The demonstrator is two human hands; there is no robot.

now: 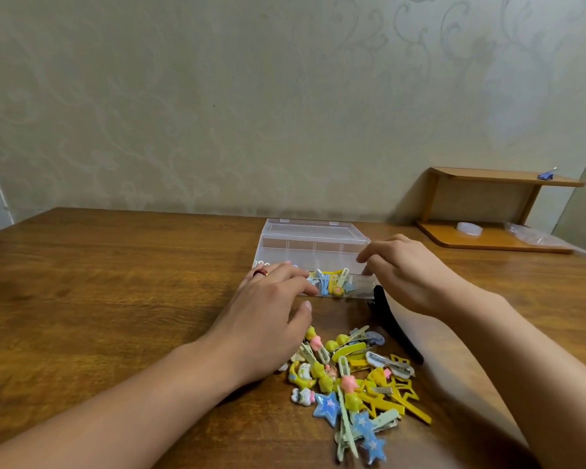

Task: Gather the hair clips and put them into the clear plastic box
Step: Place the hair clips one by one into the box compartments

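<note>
We see a wooden surface (115, 299). The clear plastic box (313, 243) sits near its far edge, a hair clips pile (359, 384) near its front edge, a small wooden shelf (494, 211) at its far right corner.

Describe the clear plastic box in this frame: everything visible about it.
The clear plastic box is a shallow, see-through rectangular case on the wooden table, its hinged lid open and tilted back toward the wall. A few yellow and blue hair clips lie inside. The left hand rests at its front edge; the right hand touches its right front corner.
</note>
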